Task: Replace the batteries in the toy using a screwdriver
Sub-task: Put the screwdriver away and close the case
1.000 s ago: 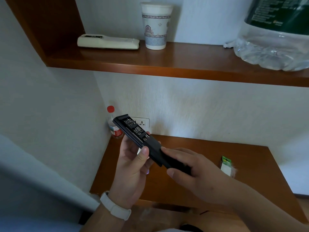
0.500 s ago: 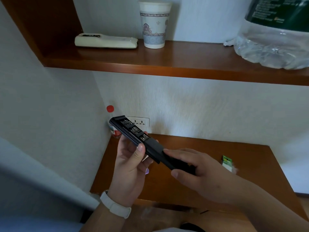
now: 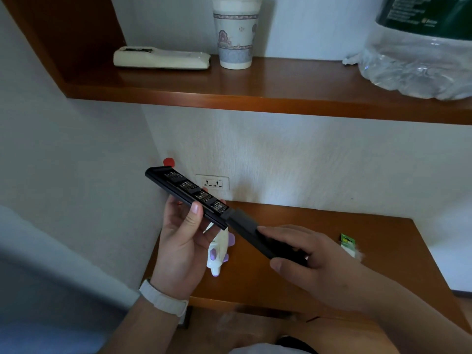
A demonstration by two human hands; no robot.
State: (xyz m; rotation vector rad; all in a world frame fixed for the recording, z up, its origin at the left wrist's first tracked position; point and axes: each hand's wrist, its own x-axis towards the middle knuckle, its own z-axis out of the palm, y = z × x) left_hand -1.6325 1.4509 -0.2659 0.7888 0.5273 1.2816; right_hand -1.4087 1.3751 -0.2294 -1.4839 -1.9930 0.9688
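The black plastic bit tray (image 3: 189, 192), gripped in the left hand (image 3: 184, 241), has been drawn further from the black sleeve (image 3: 245, 223) held by the right hand (image 3: 314, 256); a driver is likely needed next.

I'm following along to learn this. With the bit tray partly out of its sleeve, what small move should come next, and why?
Probably pull the sleeve clear with the right hand while the left hand steadies the bit tray: only bits show, no driver handle yet, and the toy lies untouched on the table.
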